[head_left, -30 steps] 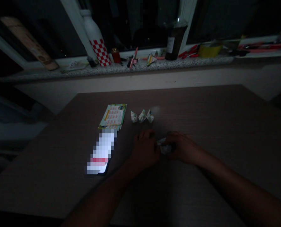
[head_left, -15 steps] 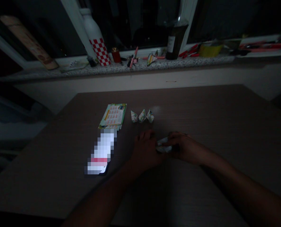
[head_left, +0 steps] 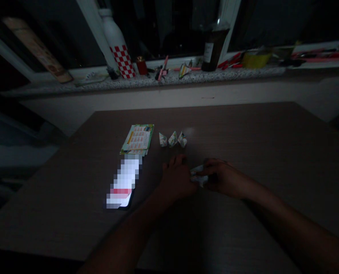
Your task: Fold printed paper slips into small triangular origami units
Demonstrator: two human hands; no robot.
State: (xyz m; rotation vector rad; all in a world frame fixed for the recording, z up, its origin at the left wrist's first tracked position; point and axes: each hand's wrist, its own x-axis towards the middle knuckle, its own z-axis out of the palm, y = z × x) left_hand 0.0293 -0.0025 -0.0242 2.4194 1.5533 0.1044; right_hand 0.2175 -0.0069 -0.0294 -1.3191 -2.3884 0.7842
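Observation:
Between my two hands, low on the table, lies a small piece of folded printed paper point(head_left: 201, 179), partly covered by fingers. My left hand point(head_left: 177, 179) presses on its left side with the fingers bent. My right hand point(head_left: 219, 177) pinches the right side, its index finger lying across the top. Dim light hides the exact folds. Beyond my left hand stand three small folded paper pieces point(head_left: 173, 139) in a row. To their left is a stack of printed paper sheets point(head_left: 137, 137), with a lit phone point(head_left: 123, 182) just in front of it.
The wooden table point(head_left: 257, 140) ends at a wall below a granite windowsill point(head_left: 155, 83). On the sill stand a red-checked white bottle point(head_left: 122, 57), a small red jar point(head_left: 141, 66), a dark labelled container point(head_left: 210, 55) and a yellow roll point(head_left: 256, 59).
My right index finger has moved left onto the paper, which now looks flatter. My left thumb reached toward the right hand, then drew back. The view has shifted slightly.

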